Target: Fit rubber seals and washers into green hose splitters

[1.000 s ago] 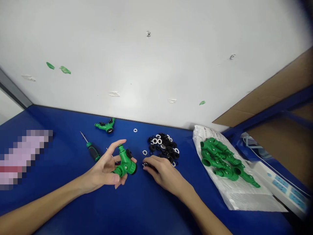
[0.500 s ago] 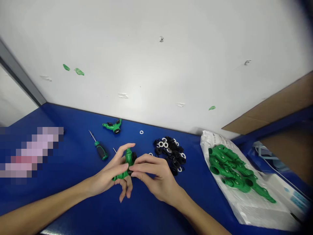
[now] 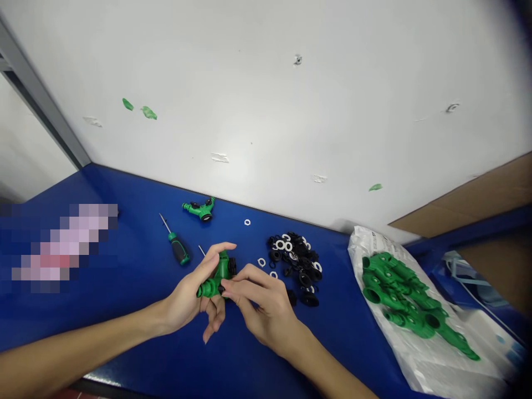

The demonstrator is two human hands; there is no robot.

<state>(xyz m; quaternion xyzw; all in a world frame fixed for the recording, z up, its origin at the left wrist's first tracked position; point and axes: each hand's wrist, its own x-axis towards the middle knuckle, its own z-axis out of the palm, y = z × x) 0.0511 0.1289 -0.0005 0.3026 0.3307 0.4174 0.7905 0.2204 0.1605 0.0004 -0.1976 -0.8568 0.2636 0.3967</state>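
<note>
1. The blue tabletop [image 3: 137, 310] spreads beneath everything, with the white wall [image 3: 266, 111] standing along its far edge.
2. The white bag [image 3: 432, 374] lies well to the right of both hands, carrying a heap of green fittings [image 3: 403, 299].
3. The left hand [image 3: 187, 293] is half curled around one green fitting, thumb and index finger on its upper side, the other fingers bent below. The right hand [image 3: 266, 302] comes in from the right, thumb and fingertips pinched together at the fitting's near right side.
4. The heap of black and white rings [image 3: 295, 257] sits just beyond the right hand, which is the nearer of the two.
5. The held fitting [image 3: 222, 271] is raised in front of the person, between the two hands. It forks: one branch points left and slightly toward the person, the other points away toward the wall. A black knob [image 3: 232, 267] faces right, close to the right index finger.
6. A small dark part [image 3: 221, 288] shows at the right fingertips, seemingly against the fitting where its branches meet. The fingers hide most of it, so I cannot tell whether it is loose or seated.
</note>
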